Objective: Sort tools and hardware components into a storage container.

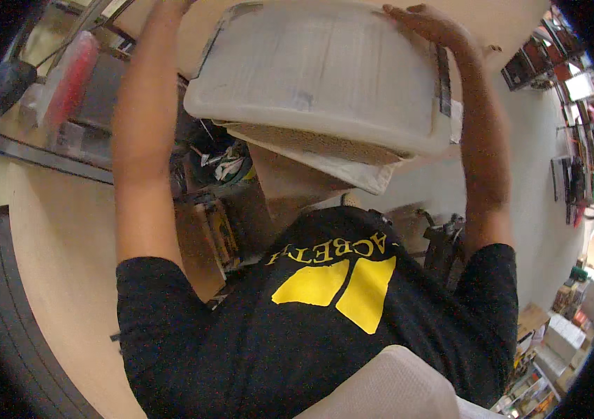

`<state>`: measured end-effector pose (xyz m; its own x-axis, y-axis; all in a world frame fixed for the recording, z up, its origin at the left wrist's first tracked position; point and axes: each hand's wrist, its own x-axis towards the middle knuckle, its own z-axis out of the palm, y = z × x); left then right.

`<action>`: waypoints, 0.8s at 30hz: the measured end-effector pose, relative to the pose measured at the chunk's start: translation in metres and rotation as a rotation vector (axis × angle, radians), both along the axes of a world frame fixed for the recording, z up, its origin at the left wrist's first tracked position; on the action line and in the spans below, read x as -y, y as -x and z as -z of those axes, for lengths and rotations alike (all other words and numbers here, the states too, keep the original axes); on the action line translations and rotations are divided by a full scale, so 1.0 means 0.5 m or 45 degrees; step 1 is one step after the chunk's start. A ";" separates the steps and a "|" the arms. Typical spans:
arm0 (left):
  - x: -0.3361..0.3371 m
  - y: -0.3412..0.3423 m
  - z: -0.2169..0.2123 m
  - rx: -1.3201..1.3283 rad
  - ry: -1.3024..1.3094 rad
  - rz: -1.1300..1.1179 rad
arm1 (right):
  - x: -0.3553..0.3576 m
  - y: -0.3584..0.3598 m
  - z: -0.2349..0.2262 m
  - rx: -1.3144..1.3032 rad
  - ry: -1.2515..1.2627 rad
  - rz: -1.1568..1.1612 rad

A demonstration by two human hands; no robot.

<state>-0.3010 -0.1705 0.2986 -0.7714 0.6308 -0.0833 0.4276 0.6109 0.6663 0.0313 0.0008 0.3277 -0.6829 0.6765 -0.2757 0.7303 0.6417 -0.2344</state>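
Note:
A translucent white plastic lid (pixel 318 70), apparently of a storage box with dark side clips, lies before me at the top of the view. My right hand (pixel 426 22) is at its far right corner, fingers stretched out and seeming to touch the rim. On the far left, my left arm reaches up past the lid; only a bit of my left hand (pixel 177 4) shows at the top edge, its fingers cut off. Below the lid's near edge are a rough brown layer (pixel 318 143) and a pale flat piece (pixel 360 173), tilted.
Left of the lid stands a shelf with a blurred red item (pixel 73 80). An open container of mixed items (pixel 223 164) sits below the lid's left side. Crowded shelves (pixel 569 105) line the far right, with boxes (pixel 562 335) lower down.

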 end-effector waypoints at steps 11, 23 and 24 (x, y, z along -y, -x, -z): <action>0.105 0.009 -0.025 0.041 0.407 0.279 | -0.077 0.075 0.030 -0.062 0.335 -0.089; 0.357 -0.089 0.124 0.603 -0.627 0.360 | 0.048 0.097 0.279 -1.115 1.330 0.232; 0.367 -0.096 0.133 0.552 -0.717 0.351 | 0.083 0.131 0.284 -1.084 1.378 0.169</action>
